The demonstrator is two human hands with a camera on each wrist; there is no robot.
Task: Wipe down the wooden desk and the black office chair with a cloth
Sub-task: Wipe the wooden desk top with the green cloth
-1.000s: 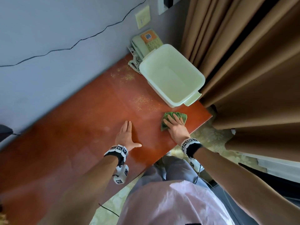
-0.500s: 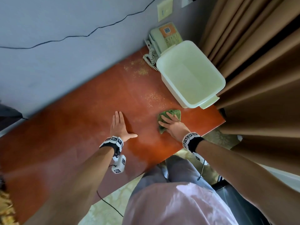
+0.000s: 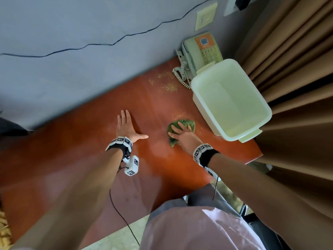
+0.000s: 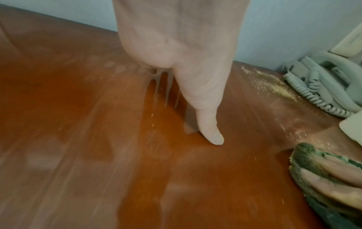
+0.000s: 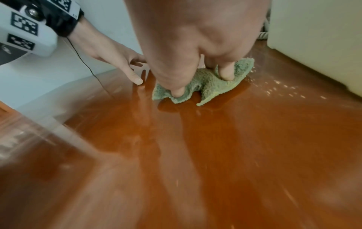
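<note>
The reddish wooden desk [image 3: 75,159] runs along a grey wall. A crumpled green cloth [image 3: 191,124] lies on it near the basin, and my right hand [image 3: 182,131] presses it flat with straight, spread fingers; the right wrist view shows the cloth [image 5: 207,80] under my fingertips [image 5: 227,72]. My left hand [image 3: 126,127] rests palm-down on the desk left of the cloth, fingers straight, thumb [image 4: 207,124] out toward the cloth [image 4: 305,156]. Yellowish crumbs [image 3: 169,86] are scattered by the telephone. The black chair is hidden from view.
A pale plastic basin [image 3: 228,98] stands on the desk's right end, close to the cloth. A telephone [image 3: 201,51] with a coiled cord sits behind it against the wall. Brown curtains [image 3: 295,87] hang at the right. A wrist-camera cable [image 3: 122,213] trails over the desk's near edge.
My right hand has slid the cloth away from the desk's near edge toward the basin's side. The left hand stays flat on the desk. The head view has shifted.
</note>
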